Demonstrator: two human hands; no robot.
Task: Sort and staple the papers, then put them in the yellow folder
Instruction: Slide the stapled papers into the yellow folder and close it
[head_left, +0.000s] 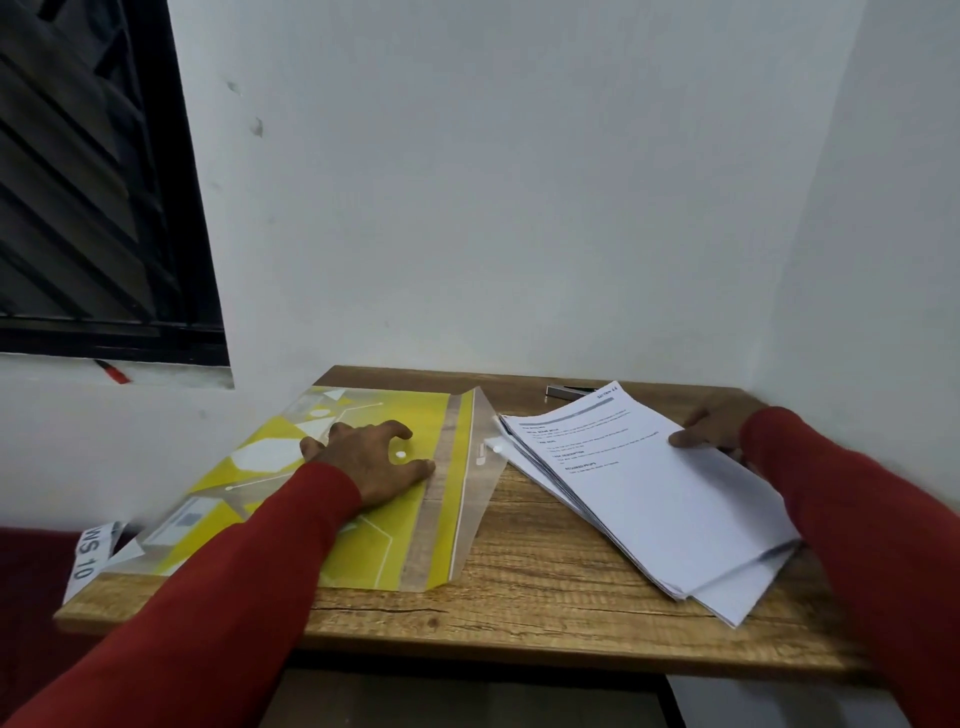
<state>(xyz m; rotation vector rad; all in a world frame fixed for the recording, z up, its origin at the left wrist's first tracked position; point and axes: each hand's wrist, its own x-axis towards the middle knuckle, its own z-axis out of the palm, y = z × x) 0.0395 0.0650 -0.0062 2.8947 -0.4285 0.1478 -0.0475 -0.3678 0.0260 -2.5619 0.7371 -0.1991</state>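
The desk (519, 587) stands in a corner of white walls, a dark window (93, 182) to its left. The yellow folder (332, 499) lies flat on the desk's left half, its clear flap open toward the papers (649, 499), a fanned stack on the right half. The left hand (363, 457) rests on the folder, fingers spread and lightly bent. The right hand (711, 428) holds the stack's far right edge, thumb on top. A stapler (569, 389) lies behind the papers.

head view | worn on head | faces forward, down | close over table (519, 597) and corner wall (519, 208)
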